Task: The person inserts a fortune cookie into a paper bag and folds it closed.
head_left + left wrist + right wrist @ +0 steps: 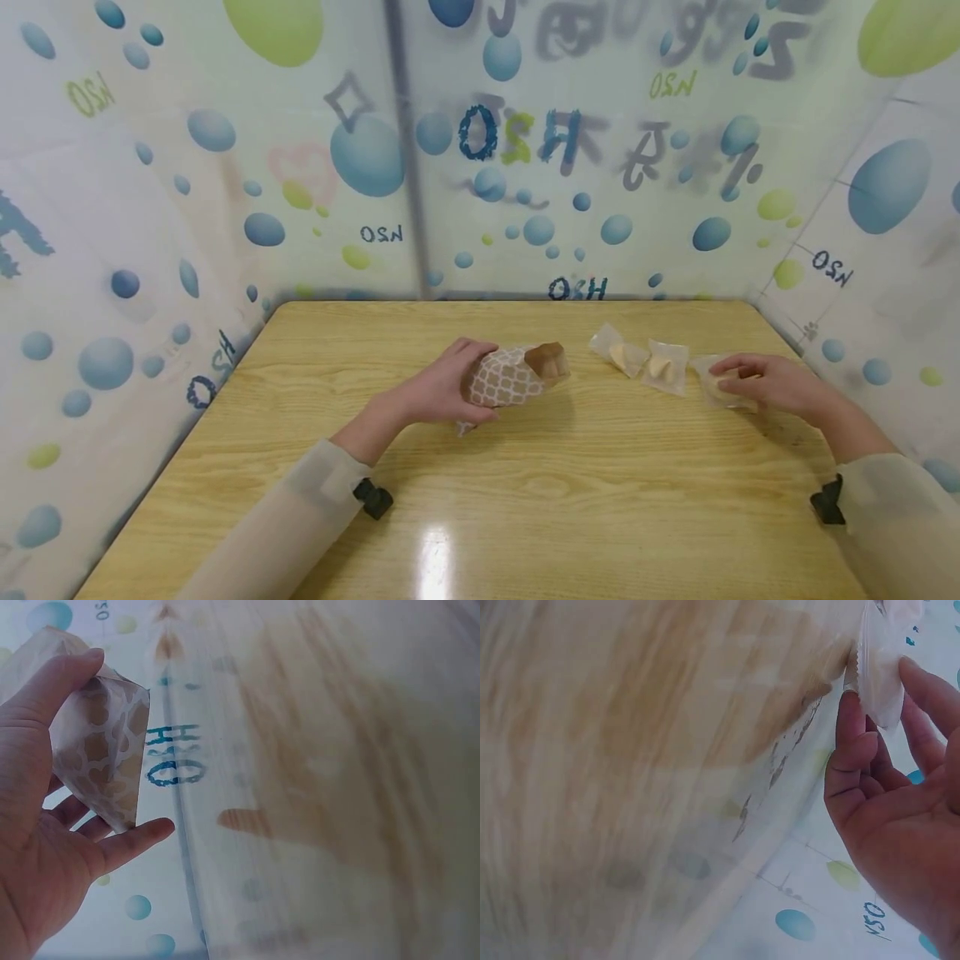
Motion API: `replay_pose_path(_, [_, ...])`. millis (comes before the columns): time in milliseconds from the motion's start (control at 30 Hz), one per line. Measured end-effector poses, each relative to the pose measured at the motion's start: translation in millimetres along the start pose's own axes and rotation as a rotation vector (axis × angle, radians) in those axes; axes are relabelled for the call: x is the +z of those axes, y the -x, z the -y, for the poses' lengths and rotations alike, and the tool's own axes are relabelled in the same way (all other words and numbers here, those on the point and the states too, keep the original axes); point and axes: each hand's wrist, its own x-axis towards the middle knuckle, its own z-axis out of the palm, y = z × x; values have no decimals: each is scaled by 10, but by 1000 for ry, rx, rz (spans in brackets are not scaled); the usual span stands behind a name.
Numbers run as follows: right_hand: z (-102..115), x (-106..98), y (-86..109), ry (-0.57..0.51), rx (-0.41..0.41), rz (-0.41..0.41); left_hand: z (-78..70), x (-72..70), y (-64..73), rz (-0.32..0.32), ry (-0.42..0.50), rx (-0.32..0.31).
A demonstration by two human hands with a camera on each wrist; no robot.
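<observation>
Three clear packets (664, 379) form a row near the worktop's (570, 508) far right corner; from my station I see the right hand (776, 387) lightly pinching the rightmost packet (717, 388), thumb and fingertips barely parted; the left hand (442, 383), curled wide, grips a patterned paper bag (506, 379) midway between the side edges, nearer the far edge, its mouth facing right; I judge the packets light, slick and perhaps brittle inside, so I'd hold them by the serrated seal (860, 667); the bag looks thin and crushable, best cradled by its sides.
</observation>
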Motion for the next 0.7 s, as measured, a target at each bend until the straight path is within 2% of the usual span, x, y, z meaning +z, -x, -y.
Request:
replay_pose_path(267, [46, 7, -7, -13, -3, 20, -23, -1, -6, 2, -5, -9])
replay_pose_path(467, [-28, -34, 4, 44, -2, -78, -52, -9, -1, 3, -9, -19])
replay_pose_path(600, [3, -77, 8, 21, 14, -132, -52, -8, 6, -6, -13, -29])
replay_pose_path(700, [125, -86, 14, -28, -7, -141, -45, -6, 9, -10, -16, -37])
